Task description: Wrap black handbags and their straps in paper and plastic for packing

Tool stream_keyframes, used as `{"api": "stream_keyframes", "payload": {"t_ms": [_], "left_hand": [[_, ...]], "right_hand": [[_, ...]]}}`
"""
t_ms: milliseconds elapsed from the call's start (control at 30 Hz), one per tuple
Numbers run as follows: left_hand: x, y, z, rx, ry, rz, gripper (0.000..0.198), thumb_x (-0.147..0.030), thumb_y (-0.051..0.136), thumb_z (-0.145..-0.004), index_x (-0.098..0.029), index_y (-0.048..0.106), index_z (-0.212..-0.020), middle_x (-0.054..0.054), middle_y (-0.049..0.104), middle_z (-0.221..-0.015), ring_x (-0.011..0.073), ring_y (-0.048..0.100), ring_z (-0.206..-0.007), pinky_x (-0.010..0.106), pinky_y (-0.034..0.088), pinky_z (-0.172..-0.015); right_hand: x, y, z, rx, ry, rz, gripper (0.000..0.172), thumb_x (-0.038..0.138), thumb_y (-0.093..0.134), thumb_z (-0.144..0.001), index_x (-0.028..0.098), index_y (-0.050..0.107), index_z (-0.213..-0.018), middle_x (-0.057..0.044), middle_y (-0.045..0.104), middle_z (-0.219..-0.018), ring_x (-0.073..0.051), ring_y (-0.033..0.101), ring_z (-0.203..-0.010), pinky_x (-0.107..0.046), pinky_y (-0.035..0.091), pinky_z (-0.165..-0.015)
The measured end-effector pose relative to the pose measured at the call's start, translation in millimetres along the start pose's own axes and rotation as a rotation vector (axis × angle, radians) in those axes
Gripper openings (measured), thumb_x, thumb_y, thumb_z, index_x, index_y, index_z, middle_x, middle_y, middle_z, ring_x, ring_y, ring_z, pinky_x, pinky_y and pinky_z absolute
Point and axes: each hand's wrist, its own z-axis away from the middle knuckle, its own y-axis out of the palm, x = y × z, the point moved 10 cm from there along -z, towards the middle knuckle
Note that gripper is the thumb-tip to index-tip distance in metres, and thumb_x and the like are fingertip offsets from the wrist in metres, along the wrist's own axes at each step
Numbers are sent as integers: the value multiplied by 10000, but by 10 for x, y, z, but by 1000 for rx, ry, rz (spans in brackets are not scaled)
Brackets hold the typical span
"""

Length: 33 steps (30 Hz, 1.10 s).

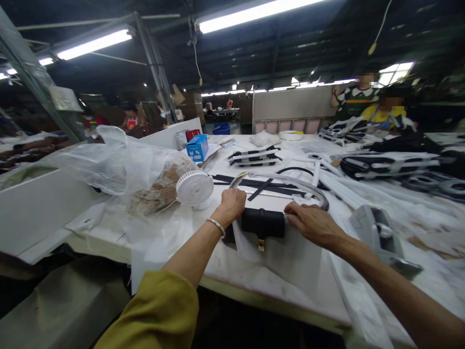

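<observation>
Bag point(263, 223) over worktop point(225, 264). Left hand point(233, 202) clamped on handle point(321, 195), at bag's upper left; right hand point(312, 224) at bag's right end, can't tell its grip. Fan point(195, 188) left of bag, strips point(260, 189) beyond bag.

Near the front edge of the counter point(227, 266), the left hand point(232, 206) and right hand point(316, 224) grip a black bag point(263, 221) by its two ends, and a wrapped handle point(307, 183) arches just beyond it. Black strips point(259, 191) lie farther toward the back edge, with a white fan point(194, 188) to their left and a blue box point(197, 148) toward the back left corner. A blurred grey device point(370, 225) stands right of the bag.
</observation>
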Motion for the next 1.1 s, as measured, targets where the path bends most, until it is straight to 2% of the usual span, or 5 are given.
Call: {"api": "stream_keyframes", "payload": {"t_ms": [400,567,700,900,1100], "left_hand": [[72,-130,86,-55,179,6,304,-48,390,-923,-138,627,-1090,157,663,-1145,232,687,-961,347,548,-798],[44,-86,243,-42,488,17,298,-346,470,-984,-184,711,-916,78,628,-1291,211,457,-1330,350,326,-1139],[14,-85,292,-112,612,-119,484,-619,585,-850,-162,729,-918,118,573,-1361,298,345,-1407,416,254,-1167],[-60,-180,288,-67,407,-351,612,-574,638,-830,-69,655,-1176,239,479,-1435,390,479,-1279,551,420,-998],[-485,-295,630,-312,335,-428,614,-294,612,-885,-13,438,-1402,269,436,-1458,387,399,-1351,614,312,-1078]], "right_hand": [[-195,-6,-292,50,-12,-204,253,234,458,-876,259,693,-965,-23,728,-1014,-226,654,-967,-311,450,-839],[-239,-14,-364,-15,-69,-179,178,251,538,-844,222,712,-875,-43,722,-971,-219,663,-903,-307,464,-837],[-176,-32,-305,-56,-204,-45,256,289,470,-938,199,708,-906,-72,705,-1040,-199,673,-867,-290,474,-772],[193,-238,-88,-179,-426,279,218,375,613,-902,186,721,-893,-90,729,-950,-267,655,-991,-390,468,-895],[513,-93,81,-270,-319,428,829,518,840,-644,44,576,-1271,-226,656,-1190,-371,564,-1154,-515,320,-1078]]}}
